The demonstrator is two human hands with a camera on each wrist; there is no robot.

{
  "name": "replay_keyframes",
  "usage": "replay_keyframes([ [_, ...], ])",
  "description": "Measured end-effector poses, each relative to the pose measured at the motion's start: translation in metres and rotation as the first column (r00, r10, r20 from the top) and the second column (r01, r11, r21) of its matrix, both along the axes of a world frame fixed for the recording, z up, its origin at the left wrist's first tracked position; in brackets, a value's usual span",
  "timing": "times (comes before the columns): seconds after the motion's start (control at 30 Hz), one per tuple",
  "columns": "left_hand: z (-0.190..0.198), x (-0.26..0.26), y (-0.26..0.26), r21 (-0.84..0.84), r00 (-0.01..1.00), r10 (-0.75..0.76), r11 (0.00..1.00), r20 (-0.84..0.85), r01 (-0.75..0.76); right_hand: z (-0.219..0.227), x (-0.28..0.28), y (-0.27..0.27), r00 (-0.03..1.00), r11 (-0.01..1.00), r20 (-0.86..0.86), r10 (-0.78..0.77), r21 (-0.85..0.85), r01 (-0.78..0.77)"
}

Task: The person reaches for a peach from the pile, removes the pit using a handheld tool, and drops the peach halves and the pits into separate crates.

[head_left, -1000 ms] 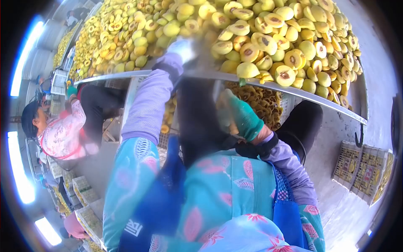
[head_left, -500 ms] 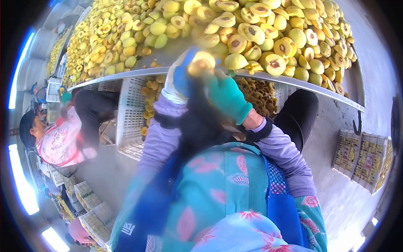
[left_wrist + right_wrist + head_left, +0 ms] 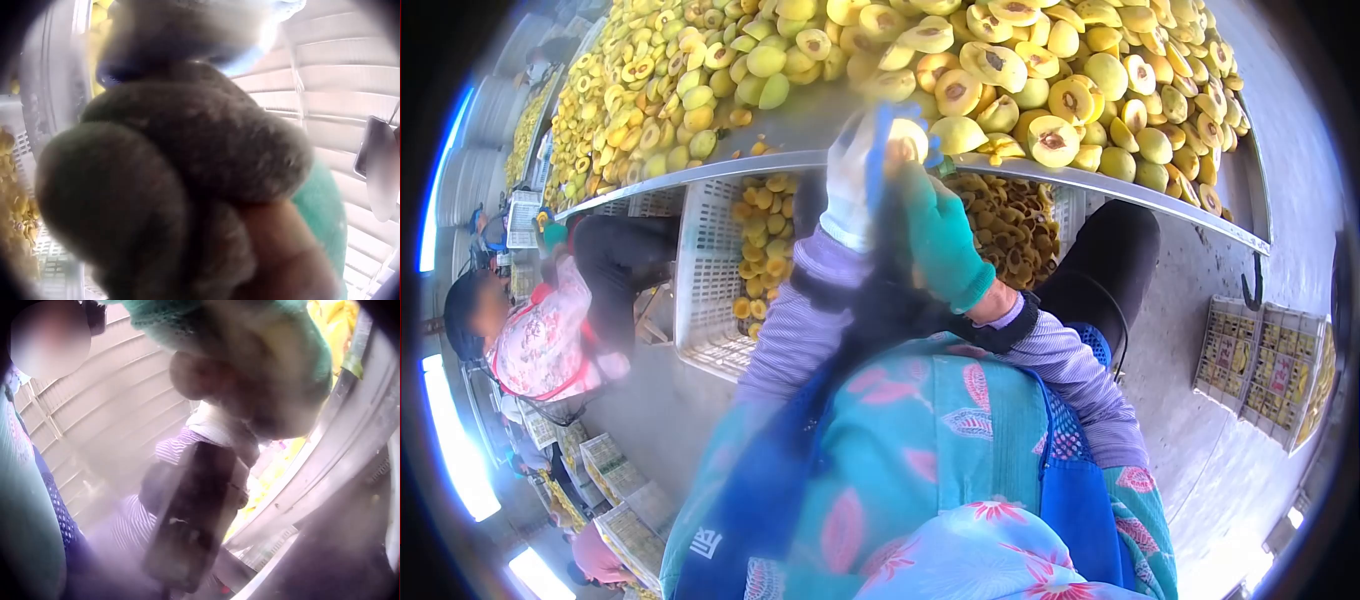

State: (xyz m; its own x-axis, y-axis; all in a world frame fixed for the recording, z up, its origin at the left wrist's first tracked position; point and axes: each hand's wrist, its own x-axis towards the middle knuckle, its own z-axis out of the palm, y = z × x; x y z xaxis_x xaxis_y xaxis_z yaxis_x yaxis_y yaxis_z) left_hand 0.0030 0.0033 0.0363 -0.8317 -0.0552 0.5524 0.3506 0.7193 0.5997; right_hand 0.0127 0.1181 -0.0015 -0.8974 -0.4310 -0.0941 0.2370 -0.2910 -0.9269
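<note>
Heaped fruit [image 3: 990,65] fills much of the table [image 3: 795,130] — near its edge the left hand [image 3: 852,180] clamps its fingers round a fruit half [image 3: 907,138], apparently steadying it for the right hand [image 3: 943,240], whose hold I cannot tell.

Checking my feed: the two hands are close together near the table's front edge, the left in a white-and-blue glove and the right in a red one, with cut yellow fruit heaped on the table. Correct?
Not quite: the right hand wears a green glove, not a red one, as the head view shows. The rest holds.
</note>
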Motion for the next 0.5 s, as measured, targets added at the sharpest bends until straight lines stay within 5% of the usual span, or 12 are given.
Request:
replay_keyframes([
  [0.07, -0.007, -0.002, 0.0, -0.124, 0.999, 0.008, 0.992, -0.043, -0.013, -0.003, 0.002, -0.004, 0.997, 0.999, -0.067, -0.029, -0.033, 0.026],
  [0.17, -0.01, -0.002, 0.001, -0.188, 0.994, 0.021, 0.981, -0.108, -0.041, 0.004, 0.001, -0.008, 0.996, 0.995, 0.077, -0.035, -0.091, 0.042],
  [0.27, -0.006, -0.001, 0.006, -0.13, 0.99, 0.112, 0.984, -0.081, -0.122, 0.0, -0.004, -0.001, 1.0, 1.0, -0.011, -0.006, 0.007, 0.006],
  [0.33, -0.003, -0.005, 0.006, -0.149, 0.986, 0.064, 0.985, -0.155, -0.087, -0.027, -0.006, -0.013, 0.878, 0.969, -0.446, -0.174, 0.078, 0.232],
  [0.4, -0.002, -0.007, 0.006, -0.205, 0.979, 0.052, 0.974, -0.196, -0.093, -0.04, -0.005, -0.016, 0.757, 0.937, -0.62, -0.207, 0.096, 0.335],
  [0.5, -0.005, -0.008, 0.004, -0.301, 0.979, 0.043, 0.948, -0.201, -0.104, -0.032, -0.002, -0.009, 0.866, 0.964, -0.476, -0.154, 0.118, 0.237],
])
